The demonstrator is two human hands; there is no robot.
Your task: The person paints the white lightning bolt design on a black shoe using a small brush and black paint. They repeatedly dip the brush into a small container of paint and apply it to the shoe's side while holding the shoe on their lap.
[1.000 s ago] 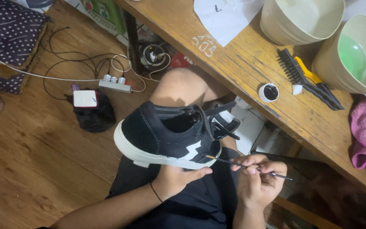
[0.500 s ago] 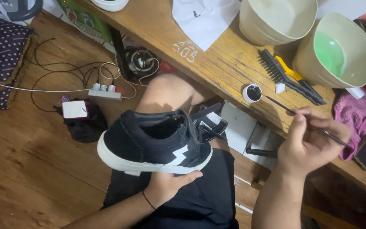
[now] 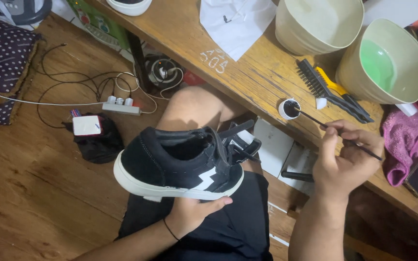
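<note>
Left hand cups black sneaker from beneath, over lap. Right hand pinches thin brush, tip in small paint cap on wooden bench. Scrub brush and two pale tubs stand just beyond.

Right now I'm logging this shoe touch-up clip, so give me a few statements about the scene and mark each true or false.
1. The left hand holds the black sneaker from underneath. True.
2. The right hand holds a thin brush whose tip is in the small round pot. True.
3. The sneaker's sole is red. False: it is white.
4. The small pot stands on the floor. False: it stands on the wooden table.
5. A black and yellow brush lies on the table beside the pale green bucket. True.
</note>
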